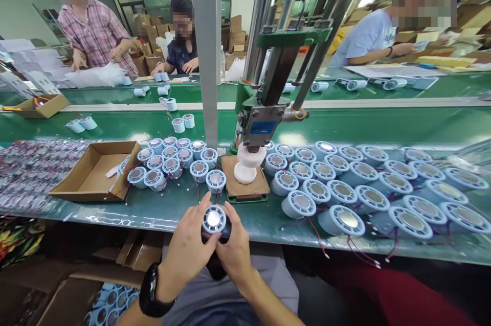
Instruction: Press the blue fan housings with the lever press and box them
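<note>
Between my two hands, near the table's front edge, is a light-blue round housing (pixel 214 219) with a slotted rim and a shiny silver disc on top. My left hand (pixel 190 243) curls round its left side, thumb at the front. From the right, my right hand (pixel 235 244) closes on it with thumb and fingers. The lower part of the housing is hidden by my hands. Just beyond stands a hand press (pixel 264 121) with a white upper pad (pixel 251 155) above a white ring-shaped seat (pixel 245 173) on a cardboard-covered base (pixel 253 188).
Similar blue housings with red and black wires stand in groups left (pixel 171 166) and right (pixel 373 196) of the press. A cardboard tray (pixel 86 172) is at left, beside many bagged small parts (pixel 34 172). A grey post (pixel 207 50) rises behind. Several people work across the green conveyor (pixel 345 121).
</note>
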`<control>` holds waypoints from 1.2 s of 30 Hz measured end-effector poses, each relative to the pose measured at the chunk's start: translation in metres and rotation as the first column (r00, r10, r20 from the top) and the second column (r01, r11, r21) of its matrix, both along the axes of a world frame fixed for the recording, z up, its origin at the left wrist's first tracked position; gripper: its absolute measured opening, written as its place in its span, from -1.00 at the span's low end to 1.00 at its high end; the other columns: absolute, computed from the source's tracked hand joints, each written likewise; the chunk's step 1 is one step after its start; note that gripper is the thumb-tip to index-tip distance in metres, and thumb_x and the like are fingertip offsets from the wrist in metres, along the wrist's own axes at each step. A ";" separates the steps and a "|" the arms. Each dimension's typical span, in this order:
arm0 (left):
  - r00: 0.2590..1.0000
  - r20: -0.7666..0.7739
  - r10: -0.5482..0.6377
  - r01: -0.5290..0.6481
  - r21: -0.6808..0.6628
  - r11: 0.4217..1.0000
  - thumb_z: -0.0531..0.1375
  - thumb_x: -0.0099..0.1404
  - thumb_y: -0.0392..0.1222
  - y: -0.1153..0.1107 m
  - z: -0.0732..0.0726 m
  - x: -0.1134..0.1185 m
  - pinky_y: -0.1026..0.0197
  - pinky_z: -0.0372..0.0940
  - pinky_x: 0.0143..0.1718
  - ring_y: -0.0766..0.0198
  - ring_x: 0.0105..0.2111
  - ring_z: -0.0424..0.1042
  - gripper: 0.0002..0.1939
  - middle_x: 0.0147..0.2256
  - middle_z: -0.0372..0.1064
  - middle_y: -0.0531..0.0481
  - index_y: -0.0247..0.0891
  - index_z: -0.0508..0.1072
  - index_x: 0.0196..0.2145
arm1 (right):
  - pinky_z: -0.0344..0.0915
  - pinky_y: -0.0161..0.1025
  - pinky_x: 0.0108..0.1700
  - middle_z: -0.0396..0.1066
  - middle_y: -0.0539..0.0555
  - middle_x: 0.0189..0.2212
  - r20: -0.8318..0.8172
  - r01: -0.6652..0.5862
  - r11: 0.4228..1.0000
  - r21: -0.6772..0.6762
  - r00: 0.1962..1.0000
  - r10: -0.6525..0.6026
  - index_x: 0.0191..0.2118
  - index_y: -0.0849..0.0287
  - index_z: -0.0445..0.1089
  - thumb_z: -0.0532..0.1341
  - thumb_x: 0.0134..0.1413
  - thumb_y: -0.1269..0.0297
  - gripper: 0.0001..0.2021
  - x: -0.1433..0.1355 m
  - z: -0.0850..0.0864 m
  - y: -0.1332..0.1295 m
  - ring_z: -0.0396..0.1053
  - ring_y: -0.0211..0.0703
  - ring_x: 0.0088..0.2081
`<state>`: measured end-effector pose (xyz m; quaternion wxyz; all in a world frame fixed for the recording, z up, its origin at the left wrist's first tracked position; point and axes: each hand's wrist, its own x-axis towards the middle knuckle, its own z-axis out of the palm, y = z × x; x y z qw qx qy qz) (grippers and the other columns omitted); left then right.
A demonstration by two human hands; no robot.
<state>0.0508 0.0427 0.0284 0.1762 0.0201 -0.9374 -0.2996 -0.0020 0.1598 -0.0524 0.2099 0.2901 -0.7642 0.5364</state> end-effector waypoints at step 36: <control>0.982 0.077 0.175 -0.189 0.258 0.947 0.15 0.15 -0.02 0.007 -0.029 -0.007 -0.06 0.41 0.04 -0.06 -0.01 0.51 -0.47 0.00 0.50 -0.18 -0.27 0.42 0.05 | 0.48 -0.04 0.05 0.39 0.20 0.05 -0.153 -0.139 0.841 0.522 0.955 0.253 0.20 0.21 0.31 0.30 0.06 0.37 -0.45 -0.069 0.140 0.068 0.40 0.01 0.07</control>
